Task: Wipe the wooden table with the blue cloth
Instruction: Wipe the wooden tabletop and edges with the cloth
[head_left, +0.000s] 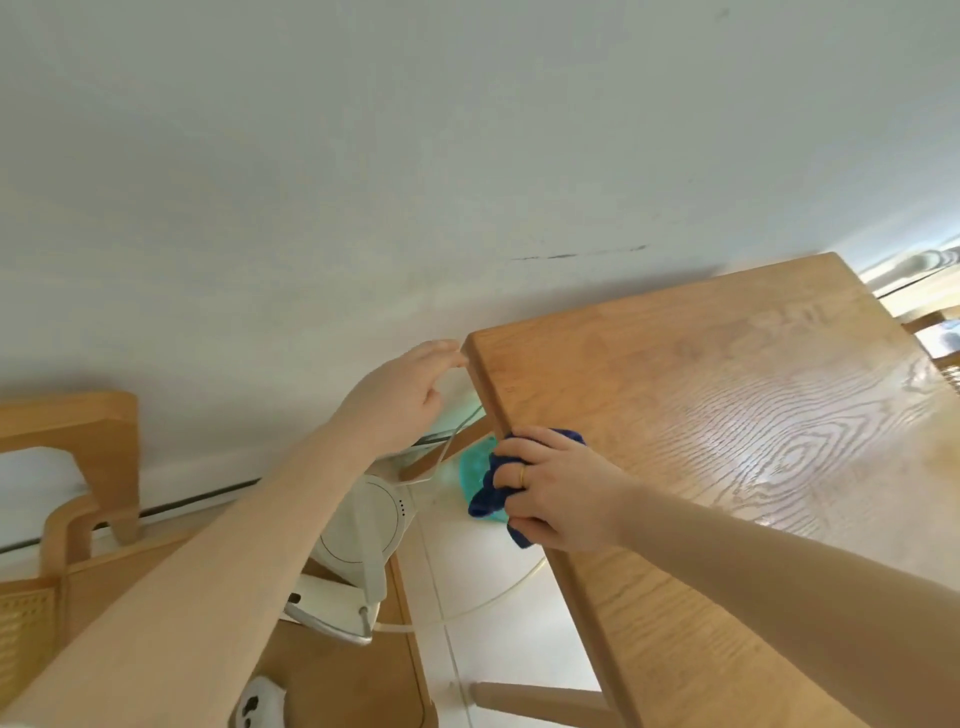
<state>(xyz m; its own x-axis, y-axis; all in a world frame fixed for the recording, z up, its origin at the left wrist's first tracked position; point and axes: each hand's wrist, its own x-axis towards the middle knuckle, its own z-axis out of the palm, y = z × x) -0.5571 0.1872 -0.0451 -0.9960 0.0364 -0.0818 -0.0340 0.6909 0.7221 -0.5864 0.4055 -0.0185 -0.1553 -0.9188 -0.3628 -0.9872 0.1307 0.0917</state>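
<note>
The wooden table (727, 426) fills the right half of the head view, its top glossy with visible grain. My right hand (556, 493) grips a bunched dark blue cloth (491, 493) against the table's left edge, with cloth hanging over the side. My left hand (410, 395) reaches past that edge toward the table's far left corner, fingers straight and their tips touching the corner. It holds nothing.
A white wall runs behind the table. Left of the table stands a low wooden cabinet (343, 675) with a white appliance (358, 545) and its cord on top. A wooden chair (78, 467) is at far left. A teal object (472, 473) lies below the table edge.
</note>
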